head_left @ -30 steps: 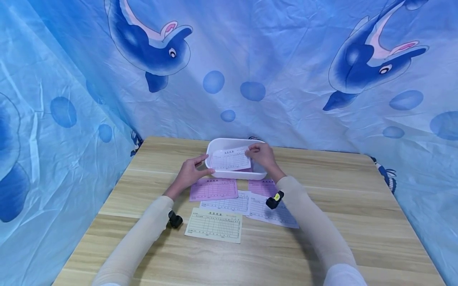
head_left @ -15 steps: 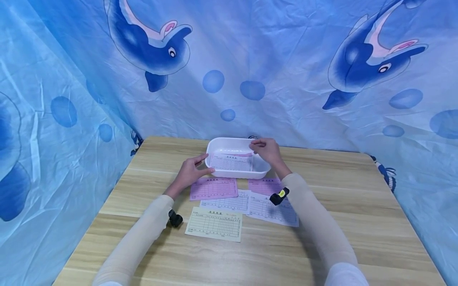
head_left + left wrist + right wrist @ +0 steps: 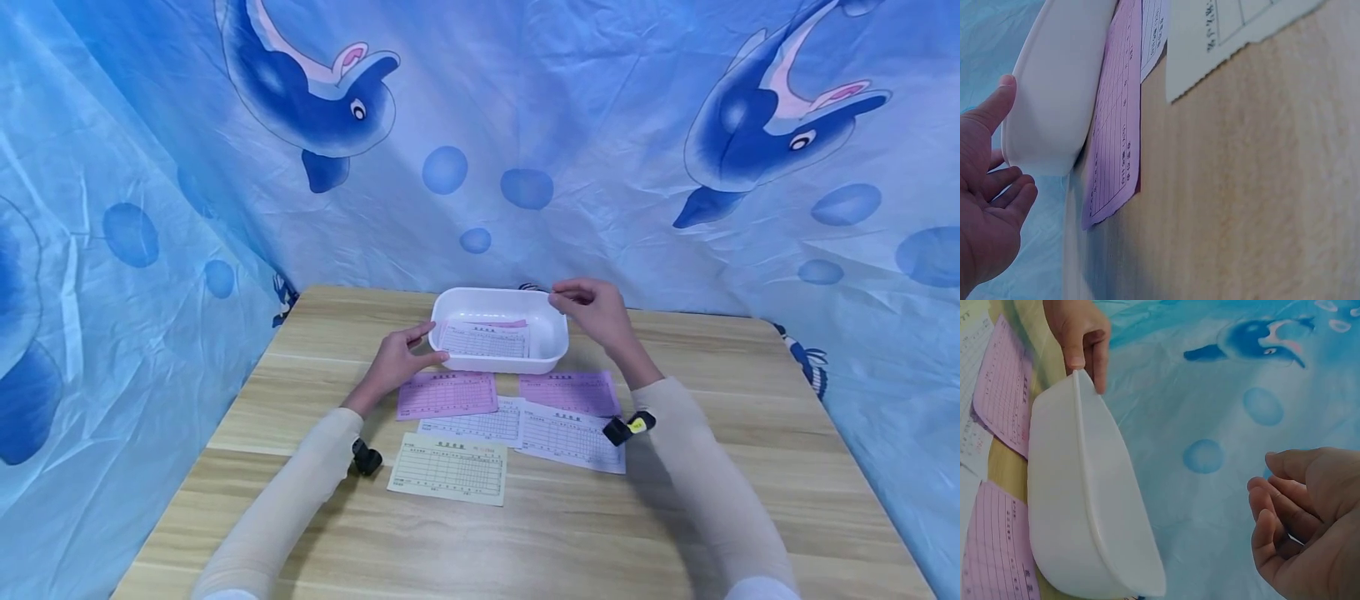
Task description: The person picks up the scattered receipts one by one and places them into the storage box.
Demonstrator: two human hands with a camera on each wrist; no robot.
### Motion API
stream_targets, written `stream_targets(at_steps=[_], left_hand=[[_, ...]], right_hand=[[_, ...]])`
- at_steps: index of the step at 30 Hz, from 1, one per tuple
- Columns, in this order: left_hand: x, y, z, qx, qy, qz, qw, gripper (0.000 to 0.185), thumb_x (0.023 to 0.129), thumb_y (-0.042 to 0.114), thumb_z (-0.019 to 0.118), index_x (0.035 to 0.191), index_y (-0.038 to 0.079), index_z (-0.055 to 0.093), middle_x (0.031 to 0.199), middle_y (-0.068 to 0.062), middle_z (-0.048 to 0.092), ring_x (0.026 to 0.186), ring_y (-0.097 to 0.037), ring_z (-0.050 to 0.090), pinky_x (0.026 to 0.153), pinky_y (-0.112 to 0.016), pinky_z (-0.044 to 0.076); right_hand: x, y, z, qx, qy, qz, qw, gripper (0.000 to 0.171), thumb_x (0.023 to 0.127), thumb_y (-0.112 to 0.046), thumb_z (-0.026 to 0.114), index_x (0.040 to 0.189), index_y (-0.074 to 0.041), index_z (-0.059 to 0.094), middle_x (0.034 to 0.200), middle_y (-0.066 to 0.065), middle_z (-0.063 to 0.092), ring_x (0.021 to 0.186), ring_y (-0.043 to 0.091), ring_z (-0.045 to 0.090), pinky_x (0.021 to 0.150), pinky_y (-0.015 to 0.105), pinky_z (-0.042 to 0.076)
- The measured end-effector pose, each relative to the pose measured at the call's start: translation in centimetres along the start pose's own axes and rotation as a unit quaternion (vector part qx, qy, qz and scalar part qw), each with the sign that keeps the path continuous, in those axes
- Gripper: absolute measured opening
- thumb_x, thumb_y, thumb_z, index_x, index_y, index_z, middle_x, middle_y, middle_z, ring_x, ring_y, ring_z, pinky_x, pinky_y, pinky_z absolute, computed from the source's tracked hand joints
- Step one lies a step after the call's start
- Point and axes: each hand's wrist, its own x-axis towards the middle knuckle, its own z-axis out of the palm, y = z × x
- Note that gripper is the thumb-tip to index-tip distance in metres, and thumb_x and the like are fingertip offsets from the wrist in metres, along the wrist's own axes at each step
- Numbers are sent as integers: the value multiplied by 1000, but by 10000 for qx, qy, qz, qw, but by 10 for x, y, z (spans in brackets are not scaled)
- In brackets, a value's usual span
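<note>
One left hand (image 3: 397, 362) in a pinch on white tub (image 3: 495, 365), right hand (image 3: 598, 313) loosely curled nearby.

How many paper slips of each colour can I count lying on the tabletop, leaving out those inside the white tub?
Pink slips: 2
White slips: 2
Pale yellow slip: 1
Total in view: 5
</note>
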Motion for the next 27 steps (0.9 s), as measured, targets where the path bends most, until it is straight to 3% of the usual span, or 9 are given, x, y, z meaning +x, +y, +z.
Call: stream_targets(at_steps=[7,14,27], left_hand=[[1,-1,1,67,56,-24,10000,80,84,39,85,148,5,51,154,-14,49,140,-36,49,116,-46,44],[1,-2,0,44,54,-20,10000,79,84,37,85,148,5,51,155,-14,48,141,-35,48,117,-45,43],[1,-1,2,-30,88,55,9999,78,85,33,85,148,3,51,154,-16,48,140,-38,48,116,-47,43]], right_hand=[[-30,4,-21,-240,18,-186,9995,38,94,-34,76,119,-6,74,111,11,76,93,18,68,74,21,58],[-62,18,-36,-667,-68,-276,9974,36,96,-36,74,119,-8,74,113,8,76,97,21,70,81,20,58],[-118,64,-44,-1131,-31,173,9934,34,96,-31,74,121,-7,73,114,7,76,104,24,71,80,17,57]])
